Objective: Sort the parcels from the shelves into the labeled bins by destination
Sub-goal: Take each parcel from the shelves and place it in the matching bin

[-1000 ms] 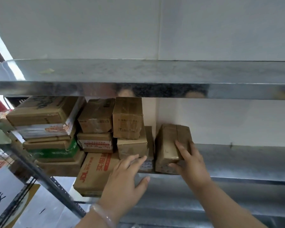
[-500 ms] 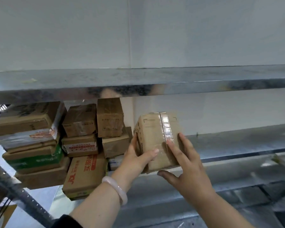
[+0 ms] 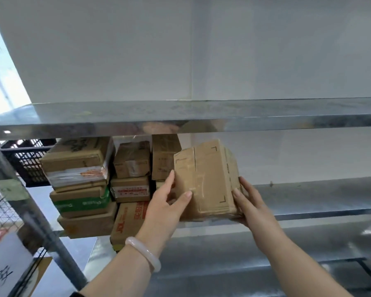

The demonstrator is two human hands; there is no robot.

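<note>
Taped brown parcel (image 3: 206,181), tilted, fingers of left hand (image 3: 165,209) and right hand (image 3: 251,206) curled round its sides; stacked parcels (image 3: 84,185) crowd 9 o'clock, black crate (image 3: 24,161) beyond, metal shelf (image 3: 319,196) at 3 o'clock.

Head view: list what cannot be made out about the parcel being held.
All head view.
Held parcel: destination label; only tape and corner marks face the camera.
Right hand: how its fingers grip, hidden behind the parcel.
Sign: text cut off by the left edge, blurred.
</note>
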